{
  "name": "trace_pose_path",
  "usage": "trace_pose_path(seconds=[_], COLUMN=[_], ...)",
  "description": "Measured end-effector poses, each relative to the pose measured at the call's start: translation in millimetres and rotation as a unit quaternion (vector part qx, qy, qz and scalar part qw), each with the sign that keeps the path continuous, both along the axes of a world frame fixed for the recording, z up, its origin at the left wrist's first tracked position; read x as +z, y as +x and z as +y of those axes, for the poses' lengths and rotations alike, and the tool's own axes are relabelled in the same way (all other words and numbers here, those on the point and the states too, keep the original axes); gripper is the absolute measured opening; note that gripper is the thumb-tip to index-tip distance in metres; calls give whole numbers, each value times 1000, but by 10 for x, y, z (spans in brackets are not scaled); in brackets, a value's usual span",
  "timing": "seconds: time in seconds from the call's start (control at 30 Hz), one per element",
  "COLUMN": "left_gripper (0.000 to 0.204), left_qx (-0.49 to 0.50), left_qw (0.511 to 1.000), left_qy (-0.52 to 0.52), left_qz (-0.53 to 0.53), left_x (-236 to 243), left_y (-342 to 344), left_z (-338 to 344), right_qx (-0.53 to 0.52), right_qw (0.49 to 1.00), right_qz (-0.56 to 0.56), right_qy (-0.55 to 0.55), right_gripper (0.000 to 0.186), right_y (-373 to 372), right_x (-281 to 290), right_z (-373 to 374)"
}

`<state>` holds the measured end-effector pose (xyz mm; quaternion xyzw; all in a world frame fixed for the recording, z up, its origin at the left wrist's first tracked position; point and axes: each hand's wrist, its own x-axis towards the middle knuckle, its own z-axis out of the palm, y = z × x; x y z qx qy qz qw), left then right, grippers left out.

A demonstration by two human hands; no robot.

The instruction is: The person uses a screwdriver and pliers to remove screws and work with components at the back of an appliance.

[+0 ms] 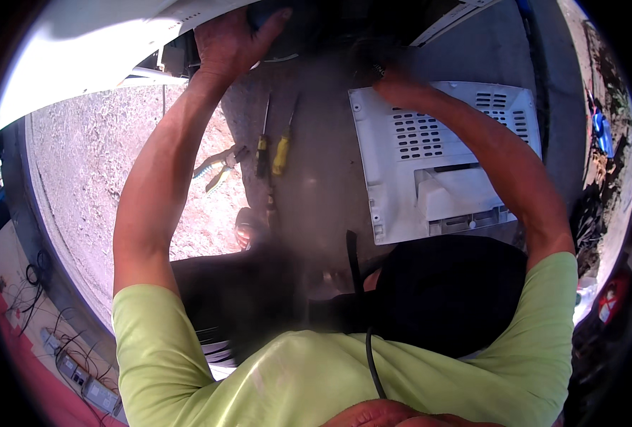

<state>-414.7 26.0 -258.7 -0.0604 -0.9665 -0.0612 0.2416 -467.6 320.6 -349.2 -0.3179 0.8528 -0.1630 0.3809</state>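
While the L hand (225, 44) & R hand (399, 89) are up at the far side, the white casing (92, 64) looms close

From where I stand, the casing is just left of the L fingers. Thumb's spread wide, but those fingertips are hidden, so can't tell if they grip anything. R fingers blur into the dark; can't tell open or closed.

Casing looks stiff & smooth, prob. bulky, maybe slippery: better w/ a full palm under its rim than a pinch on the flat face. The vented panel (394, 164) lies just nearer the wearer than the R fingers; looks light & rigid, prob. brittle round the slots, so take it by opposite outer rims.

Edges: casing's lower lip is near the L wrist, panel's far rim right by the R one. Best room for moving is the strip btwn panel & yellow screwdriver (282, 153), wearer-side of the L fingers. Black-handled screwdriver (262, 153) lies beside it, pliers (220, 169) further left. A black-clad knee (451, 292) crowds the panel's near edge, so lift before sliding.
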Motion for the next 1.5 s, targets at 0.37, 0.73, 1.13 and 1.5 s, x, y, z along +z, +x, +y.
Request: trace_pose_path(seconds=[0.37,0.73,1.13,1.5], left_gripper=[67,66,62,62], left_qx=[46,80,34,45], left_qw=[994,988,991,993], left_qy=[71,86,113,108], left_qz=[-67,-105,-55,-24], left_x=[274,250,194,147], left_y=[175,154,121,92], left_z=[70,139,156,192], right_qx=[-42,-390,-414,-302], right_qw=[997,861,773,851], right_qz=[69,-316,-457,-423], right_qy=[3,-82,-149,-78], right_gripper=[34,18,7,16], right_y=[204,511,623,398], right_x=[22,71,57,-70], right_z=[-195,-310,-281,-157])
